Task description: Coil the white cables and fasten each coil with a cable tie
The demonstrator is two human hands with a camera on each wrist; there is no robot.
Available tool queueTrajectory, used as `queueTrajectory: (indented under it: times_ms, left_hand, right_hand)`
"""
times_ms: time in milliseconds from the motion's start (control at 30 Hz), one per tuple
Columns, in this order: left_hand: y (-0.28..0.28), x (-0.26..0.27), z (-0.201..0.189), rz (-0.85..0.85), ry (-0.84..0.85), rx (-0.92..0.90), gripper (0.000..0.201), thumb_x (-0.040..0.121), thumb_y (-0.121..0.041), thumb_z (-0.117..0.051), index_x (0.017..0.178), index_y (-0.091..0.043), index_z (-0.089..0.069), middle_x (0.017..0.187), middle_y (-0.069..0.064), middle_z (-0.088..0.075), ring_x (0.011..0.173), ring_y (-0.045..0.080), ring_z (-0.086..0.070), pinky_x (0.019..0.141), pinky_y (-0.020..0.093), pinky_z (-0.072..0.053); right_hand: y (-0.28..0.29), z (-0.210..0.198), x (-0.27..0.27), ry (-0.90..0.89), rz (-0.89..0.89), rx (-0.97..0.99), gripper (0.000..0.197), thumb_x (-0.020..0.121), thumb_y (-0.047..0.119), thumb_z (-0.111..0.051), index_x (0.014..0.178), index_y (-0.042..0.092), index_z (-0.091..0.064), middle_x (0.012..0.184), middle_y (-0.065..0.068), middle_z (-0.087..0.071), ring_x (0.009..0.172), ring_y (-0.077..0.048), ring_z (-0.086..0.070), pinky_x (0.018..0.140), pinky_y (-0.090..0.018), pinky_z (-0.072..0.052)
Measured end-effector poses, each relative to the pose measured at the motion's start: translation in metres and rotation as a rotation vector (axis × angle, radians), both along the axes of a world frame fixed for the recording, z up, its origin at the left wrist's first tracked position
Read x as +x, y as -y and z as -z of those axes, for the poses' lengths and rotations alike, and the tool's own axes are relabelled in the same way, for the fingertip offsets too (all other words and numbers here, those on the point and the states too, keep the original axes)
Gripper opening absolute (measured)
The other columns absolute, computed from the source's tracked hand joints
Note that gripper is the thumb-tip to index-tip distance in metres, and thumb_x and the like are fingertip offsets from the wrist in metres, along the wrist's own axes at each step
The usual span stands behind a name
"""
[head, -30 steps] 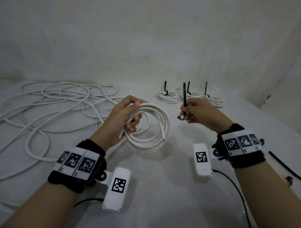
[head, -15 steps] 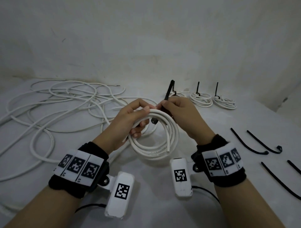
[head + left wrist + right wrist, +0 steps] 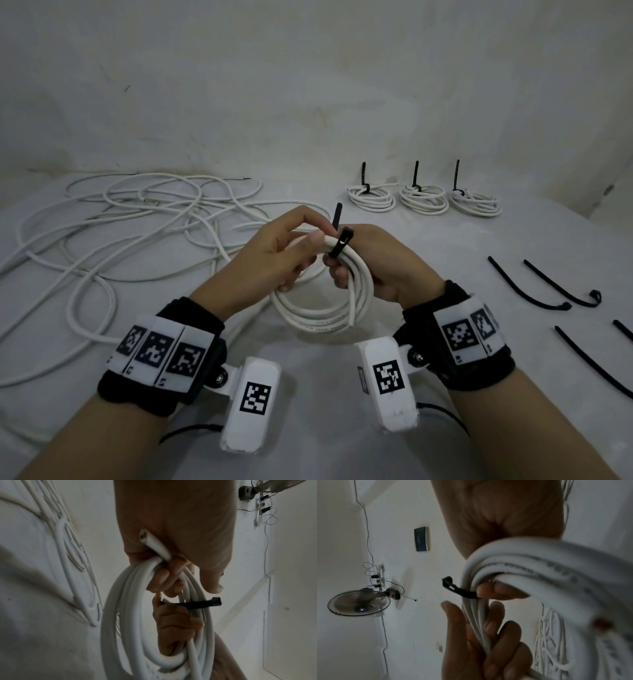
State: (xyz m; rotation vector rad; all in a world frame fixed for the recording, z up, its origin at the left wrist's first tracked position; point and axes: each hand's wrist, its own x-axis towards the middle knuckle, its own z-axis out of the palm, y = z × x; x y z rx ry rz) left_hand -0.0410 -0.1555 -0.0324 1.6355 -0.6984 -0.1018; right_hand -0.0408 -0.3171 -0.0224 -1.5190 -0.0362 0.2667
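A white cable coil (image 3: 322, 317) is held upright above the table between both hands. My left hand (image 3: 294, 257) grips its top left, thumb over the strands; the left wrist view shows its fingers (image 3: 164, 579) curled through the coil (image 3: 120, 615). My right hand (image 3: 342, 270) holds the coil's upper right and pinches a black cable tie (image 3: 340, 241) laid across the strands, its head sticking up. The tie (image 3: 197, 603) pokes out beside the right hand's fingers (image 3: 175, 626). In the right wrist view the tie (image 3: 462, 591) curves past the coil (image 3: 522, 561).
Three tied coils (image 3: 371, 198) (image 3: 424, 200) (image 3: 476, 202) sit in a row at the back right by the wall. A tangle of loose white cables (image 3: 120, 233) covers the table's left side. Several spare black ties (image 3: 527, 284) lie at the right.
My right hand carried the tie leftward from open air to the coil and now grips both. The tie went from upright to lying across the strands. My left hand kept its grip.
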Motion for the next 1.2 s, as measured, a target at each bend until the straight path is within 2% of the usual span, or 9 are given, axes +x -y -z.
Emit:
queueTrajectory:
  times_ms: [133, 233, 367, 533, 633, 733, 867, 1000, 1200]
  left_hand:
    - [0.005, -0.005, -0.004, -0.067, 0.143, 0.006, 0.011, 0.087, -0.011, -0.06, 0.097, -0.008, -0.062, 0.056, -0.017, -0.062, 0.043, -0.004, -0.051, 0.047, 0.005, -0.036]
    - [0.005, -0.006, -0.005, -0.112, 0.142, -0.038, 0.008, 0.086, -0.003, -0.06, 0.09, -0.003, -0.066, 0.052, -0.018, -0.061, 0.043, -0.006, -0.052, 0.047, 0.002, -0.035]
    - [0.001, 0.0, -0.001, -0.172, 0.092, -0.109, 0.018, 0.086, -0.022, -0.065, 0.07, -0.014, -0.069, 0.042, -0.013, -0.044, 0.037, 0.001, -0.035, 0.04, 0.011, -0.029]
    - [-0.003, 0.007, 0.002, -0.112, -0.151, -0.236, 0.025, 0.072, -0.044, -0.064, 0.058, -0.023, -0.068, 0.047, -0.006, -0.025, 0.039, 0.007, -0.019, 0.038, 0.015, -0.018]
    - [-0.004, 0.007, 0.001, -0.048, -0.264, -0.309, 0.032, 0.08, -0.037, -0.054, 0.053, -0.024, -0.063, 0.046, -0.006, -0.027, 0.035, 0.004, -0.021, 0.035, 0.013, -0.02]
    - [-0.004, 0.007, -0.001, 0.015, -0.349, -0.393, 0.032, 0.081, -0.035, -0.049, 0.054, -0.02, -0.059, 0.044, -0.007, -0.028, 0.032, 0.001, -0.022, 0.033, 0.012, -0.019]
    - [-0.006, 0.007, 0.0, 0.029, -0.337, -0.39, 0.029, 0.078, -0.036, -0.057, 0.054, -0.02, -0.059, 0.043, -0.008, -0.029, 0.031, 0.0, -0.023, 0.032, 0.013, -0.019]
    - [-0.007, 0.006, 0.001, 0.024, -0.304, -0.37, 0.024, 0.066, -0.044, -0.062, 0.053, -0.024, -0.06, 0.045, -0.007, -0.029, 0.032, 0.001, -0.024, 0.033, 0.014, -0.02]
    - [-0.006, 0.005, 0.001, 0.022, -0.294, -0.329, 0.026, 0.073, -0.04, -0.061, 0.054, -0.023, -0.06, 0.044, -0.007, -0.03, 0.033, 0.001, -0.024, 0.034, 0.014, -0.021]
  right_hand:
    - [-0.004, 0.0, -0.002, 0.022, -0.011, 0.002, 0.016, 0.096, 0.0, -0.044, 0.088, -0.002, -0.057, 0.05, -0.003, -0.051, 0.039, -0.011, -0.045, 0.039, -0.019, -0.04]
    - [-0.008, -0.001, -0.005, 0.059, -0.017, -0.004, 0.021, 0.098, 0.003, -0.043, 0.081, 0.001, -0.056, 0.051, -0.003, -0.052, 0.04, -0.012, -0.049, 0.042, -0.02, -0.043]
    - [-0.008, -0.004, -0.008, 0.145, 0.046, 0.014, 0.022, 0.099, 0.012, -0.048, 0.084, 0.001, -0.059, 0.059, -0.007, -0.064, 0.05, -0.016, -0.062, 0.049, -0.024, -0.052]
    - [-0.009, -0.006, -0.009, 0.508, 0.264, -0.013, 0.014, 0.092, 0.002, -0.057, 0.101, 0.006, -0.068, 0.08, -0.015, -0.07, 0.073, -0.017, -0.071, 0.065, -0.028, -0.058]
    - [-0.01, -0.012, -0.014, 0.689, 0.363, 0.049, 0.026, 0.088, -0.005, -0.06, 0.11, 0.01, -0.06, 0.08, -0.012, -0.065, 0.072, -0.018, -0.072, 0.062, -0.027, -0.058]
    - [-0.01, -0.012, -0.018, 0.816, 0.42, 0.008, 0.029, 0.087, -0.006, -0.062, 0.105, 0.014, -0.052, 0.077, -0.01, -0.062, 0.069, -0.019, -0.072, 0.06, -0.032, -0.059]
    - [-0.007, -0.006, -0.012, 0.947, 0.374, -0.178, 0.021, 0.086, -0.007, -0.062, 0.089, 0.015, -0.061, 0.085, -0.008, -0.064, 0.067, -0.014, -0.071, 0.063, -0.029, -0.058]
    - [-0.006, -0.002, -0.009, 1.041, 0.282, -0.292, 0.027, 0.081, -0.011, -0.065, 0.091, 0.014, -0.068, 0.083, -0.012, -0.067, 0.069, -0.006, -0.068, 0.066, -0.018, -0.054]
    - [-0.005, 0.0, -0.008, 1.066, 0.267, -0.284, 0.029, 0.08, -0.01, -0.067, 0.093, 0.015, -0.069, 0.08, -0.005, -0.066, 0.07, -0.006, -0.068, 0.066, -0.013, -0.052]
